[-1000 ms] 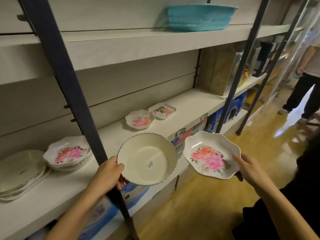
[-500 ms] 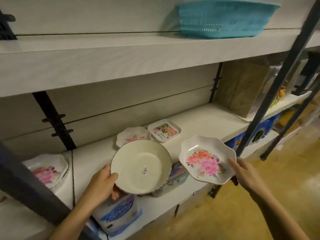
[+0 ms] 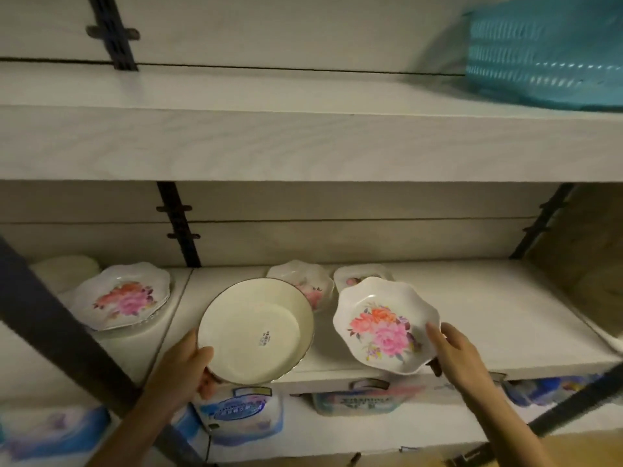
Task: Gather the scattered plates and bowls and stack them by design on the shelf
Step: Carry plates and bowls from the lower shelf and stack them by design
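Here, left hand (image 3: 183, 362): we see its grip clasping the cream bowl (image 3: 256, 332) by the rim, over the shelf (image 3: 488, 315) edge.
Right hand (image 3: 462, 358): grip holding the floral plate (image 3: 384, 326), tilted, beside it.
Behind: floral stack (image 3: 129, 298) at left.

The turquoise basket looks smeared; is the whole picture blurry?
Head view: no; the turquoise plastic basket is streaked by motion blur, while the round cream plate and held scalloped floral plate look fairly sharp; lighting is dim, darkest under the upper shelf.
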Demonstrator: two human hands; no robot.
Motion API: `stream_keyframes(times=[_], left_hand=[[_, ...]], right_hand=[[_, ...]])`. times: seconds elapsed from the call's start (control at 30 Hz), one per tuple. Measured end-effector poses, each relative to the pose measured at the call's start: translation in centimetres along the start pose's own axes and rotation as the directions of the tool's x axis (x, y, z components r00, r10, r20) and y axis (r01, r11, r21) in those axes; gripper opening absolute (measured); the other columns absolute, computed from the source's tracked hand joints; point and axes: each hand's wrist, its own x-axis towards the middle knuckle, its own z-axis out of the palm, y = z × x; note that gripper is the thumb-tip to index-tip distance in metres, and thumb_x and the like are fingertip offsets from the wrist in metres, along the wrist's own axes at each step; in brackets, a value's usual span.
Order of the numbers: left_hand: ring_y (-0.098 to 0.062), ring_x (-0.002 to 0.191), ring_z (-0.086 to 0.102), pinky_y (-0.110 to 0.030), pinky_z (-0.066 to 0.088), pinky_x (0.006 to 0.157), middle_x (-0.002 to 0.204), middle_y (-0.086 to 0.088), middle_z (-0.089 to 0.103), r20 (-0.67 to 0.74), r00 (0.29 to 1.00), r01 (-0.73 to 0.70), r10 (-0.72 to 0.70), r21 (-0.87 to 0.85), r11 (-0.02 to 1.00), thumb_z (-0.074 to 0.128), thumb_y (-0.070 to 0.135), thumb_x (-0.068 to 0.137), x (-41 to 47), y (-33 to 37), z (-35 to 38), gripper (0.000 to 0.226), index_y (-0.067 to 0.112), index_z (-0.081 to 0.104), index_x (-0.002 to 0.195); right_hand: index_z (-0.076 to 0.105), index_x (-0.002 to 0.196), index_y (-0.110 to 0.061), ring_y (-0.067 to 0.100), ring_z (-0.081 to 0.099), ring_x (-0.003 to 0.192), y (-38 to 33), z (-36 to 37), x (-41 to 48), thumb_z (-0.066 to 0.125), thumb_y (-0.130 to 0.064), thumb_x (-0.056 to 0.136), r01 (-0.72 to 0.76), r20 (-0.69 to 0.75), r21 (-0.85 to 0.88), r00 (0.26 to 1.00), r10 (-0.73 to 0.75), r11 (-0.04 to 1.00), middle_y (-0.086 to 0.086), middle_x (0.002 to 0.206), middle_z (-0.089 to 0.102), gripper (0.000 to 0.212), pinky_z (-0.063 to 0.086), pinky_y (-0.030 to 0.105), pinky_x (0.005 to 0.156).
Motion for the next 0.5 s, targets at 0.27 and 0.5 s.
stream_keyframes(times=[0.27,0.5], left_hand=[[-0.010,0.060,0.048,-0.019,0.035,0.053,0.067,-0.001,0.052,-0.129,0.981,0.135,-0.143,-0.069,0.988,0.040,0.011,0.096,-0.1,-1.5,-2.2,0.018,0.020,0.044,0.080],[-0.024,0.069,0.060,-0.024,0.048,0.052,0.071,-0.004,0.057,-0.216,0.950,0.195,-0.225,-0.153,0.969,0.041,0.011,0.096,1.3,-2.8,-3.7,0.008,0.008,0.046,0.101]], right_hand=[[0.057,0.098,-0.004,0.018,0.051,0.047,-3.9,7.1,6.1,0.040,-0.019,0.097,0.108,0.112,0.058,0.987,-0.114,0.992,0.009,0.060,0.058,0.022,0.041,0.029,0.050],[0.056,0.096,0.001,0.036,0.065,0.085,-6.1,13.9,10.5,0.042,-0.034,0.093,0.090,0.168,-0.119,0.983,-0.070,0.989,0.025,0.089,0.070,0.037,0.048,0.037,0.072]])
